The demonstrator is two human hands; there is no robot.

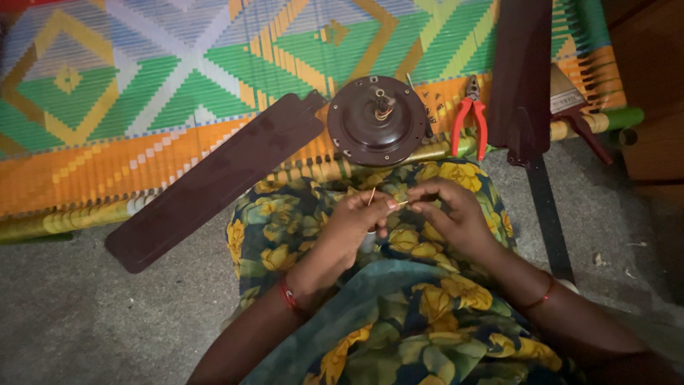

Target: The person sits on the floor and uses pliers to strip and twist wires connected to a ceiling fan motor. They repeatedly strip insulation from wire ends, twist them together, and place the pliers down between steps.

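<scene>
My left hand (pixel 354 222) and my right hand (pixel 452 214) meet over my lap, both pinching a thin copper-coloured wire (pixel 390 202) between the fingertips. A small pale cylindrical object (pixel 368 241) shows under my left hand. Just beyond the hands, a dark brown ceiling fan motor (pixel 377 121) lies on the edge of a woven cot, short wires sticking up from its hub. One long brown fan blade (pixel 214 182) stays attached and reaches down to the left. Both wrists wear a red thread.
Red-handled pliers (pixel 468 121) lie right of the motor. A loose brown fan blade (pixel 521 78) and a scraper-like tool (pixel 570 107) lie further right. The colourful woven cot (pixel 142 93) fills the top. Grey floor (pixel 85 314) lies at left and right. A floral cloth (pixel 427 314) covers my lap.
</scene>
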